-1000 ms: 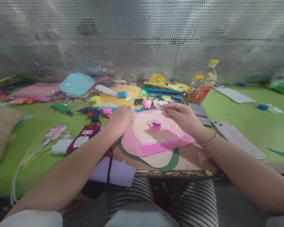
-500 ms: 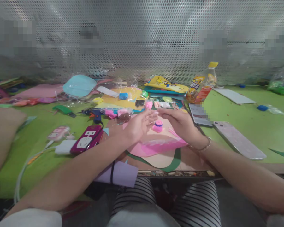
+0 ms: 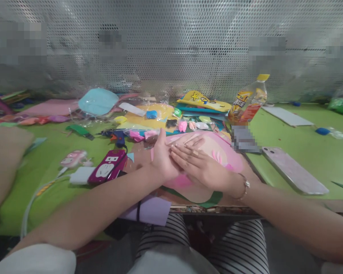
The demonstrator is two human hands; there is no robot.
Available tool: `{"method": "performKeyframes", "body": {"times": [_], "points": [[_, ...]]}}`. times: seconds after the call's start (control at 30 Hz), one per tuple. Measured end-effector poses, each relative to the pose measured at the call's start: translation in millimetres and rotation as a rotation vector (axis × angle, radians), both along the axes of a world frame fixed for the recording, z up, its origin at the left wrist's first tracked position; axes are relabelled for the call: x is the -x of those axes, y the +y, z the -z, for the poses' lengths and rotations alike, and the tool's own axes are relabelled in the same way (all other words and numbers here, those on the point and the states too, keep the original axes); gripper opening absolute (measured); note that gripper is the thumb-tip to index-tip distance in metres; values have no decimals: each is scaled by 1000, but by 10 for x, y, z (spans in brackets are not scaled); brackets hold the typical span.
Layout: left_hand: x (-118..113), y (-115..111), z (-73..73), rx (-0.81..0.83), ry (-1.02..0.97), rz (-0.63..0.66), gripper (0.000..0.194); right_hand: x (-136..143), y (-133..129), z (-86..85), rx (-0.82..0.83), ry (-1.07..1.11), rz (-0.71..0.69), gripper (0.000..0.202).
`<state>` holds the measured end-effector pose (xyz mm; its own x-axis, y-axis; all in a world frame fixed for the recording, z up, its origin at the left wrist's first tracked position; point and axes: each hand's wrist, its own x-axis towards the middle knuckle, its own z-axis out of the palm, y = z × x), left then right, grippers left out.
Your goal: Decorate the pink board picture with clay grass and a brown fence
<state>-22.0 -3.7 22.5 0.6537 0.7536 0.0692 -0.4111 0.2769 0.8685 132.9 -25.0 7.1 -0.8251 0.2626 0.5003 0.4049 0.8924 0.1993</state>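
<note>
Left hand (image 3: 165,160): palm turned upward, thumb raised, fingers extended under the other palm.
Right hand (image 3: 202,166): laid flat across the left palm, fingers straight; whether anything is pressed between the two cannot be told.
Rounded pink-and-cream sheet cutout (image 3: 213,144): flat, layered, partly hidden beneath both hands.
Magenta plastic socket block (image 3: 107,166): oblong, white-faced, beside the left forearm.
Clear plastic bottle (image 3: 248,99): yellow-capped, printed label.
Grey metal screen (image 3: 171,42): finely perforated, behind everything.
</note>
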Motion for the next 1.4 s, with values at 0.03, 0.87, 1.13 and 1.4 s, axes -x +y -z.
{"method": "performKeyframes", "body": {"times": [0.03,0.87,1.13,1.4], "points": [[18,17,-28,-39,15,-37,86,-14,-12,3,4,-34,-3,47],[24,-33,-178,388,-374,-136,91,-36,-9,13,65,-129,34,79],[15,-22,-140,436,-377,-124,89,-22,-7,-3,77,-125,54,78],[-45,-20,-6,588,-382,-8,80,-23,-26,-42,129,-127,89,78]]}}
